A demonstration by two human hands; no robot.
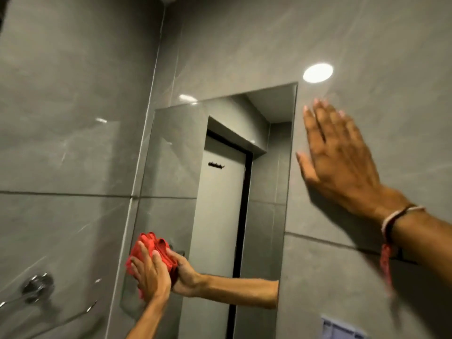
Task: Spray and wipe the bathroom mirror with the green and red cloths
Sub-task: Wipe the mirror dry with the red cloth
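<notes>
we have the red cloth bunched under our left hand, fingers spread and pressing it flat against the bathroom mirror at its lower left corner. our right hand is open and empty, palm flat on the grey tiled wall just beside the mirror's right edge, bracing us. the mirror's long axis runs upward, so nearly all the glass lies above and to the right of the cloth; we judge the left hand should sweep up. no green cloth or spray bottle shows.
</notes>
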